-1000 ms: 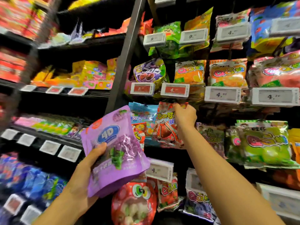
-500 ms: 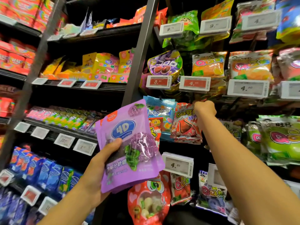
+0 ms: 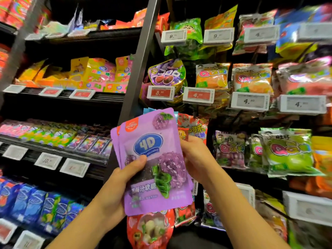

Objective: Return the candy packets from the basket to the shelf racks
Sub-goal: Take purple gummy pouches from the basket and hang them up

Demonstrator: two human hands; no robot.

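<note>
I hold a small stack of purple 4D grape candy packets upright in front of the racks. My left hand grips the stack from its lower left, thumb pressed on the front. My right hand holds the stack's right edge, its fingers hidden behind the packets. Just beyond hangs a red cola candy packet on a peg of the shelf racks. No basket is in view.
Hanging candy bags and white price tags fill the pegs on the right. Flat shelves with boxed sweets and blue packets run on the left. A red packet hangs just under my hands.
My right hand has drawn back from the red cola packet on the peg and taken hold of the purple stack's right edge. The stack has come closer to the middle.
</note>
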